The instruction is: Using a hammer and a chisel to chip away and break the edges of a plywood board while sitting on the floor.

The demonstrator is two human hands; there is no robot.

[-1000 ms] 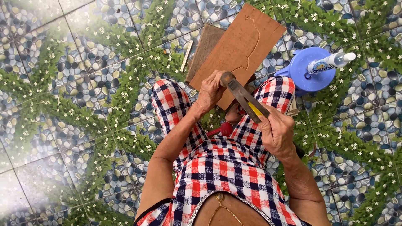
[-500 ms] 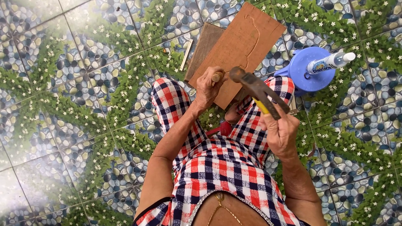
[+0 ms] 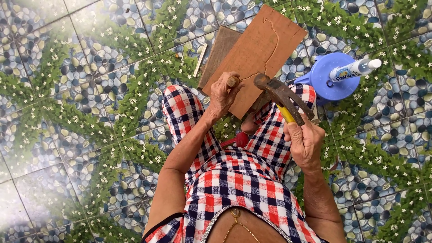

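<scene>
Two hands busy | your left hand (image 3: 223, 95) clamps the chisel (image 3: 232, 82) upright on the board (image 3: 261, 49) | your right hand (image 3: 304, 143) grips the hammer (image 3: 281, 95), raised beside it

Chisel (image 3: 232, 81): standing upright on the board, only its round wooden butt showing.
Hammer (image 3: 281, 96): rusty head hovering just beside the chisel, yellow-marked handle slanting down.
Board (image 3: 263, 49): brown, flat, lying tilted across the knees, bearing a carved line.

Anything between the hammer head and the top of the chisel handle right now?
Nothing visible. The rusty hammer with a yellow grip in the right hand hangs just right of the wooden chisel handle held in the left hand against the brown wooden board; the gap between them shows only board.
</scene>
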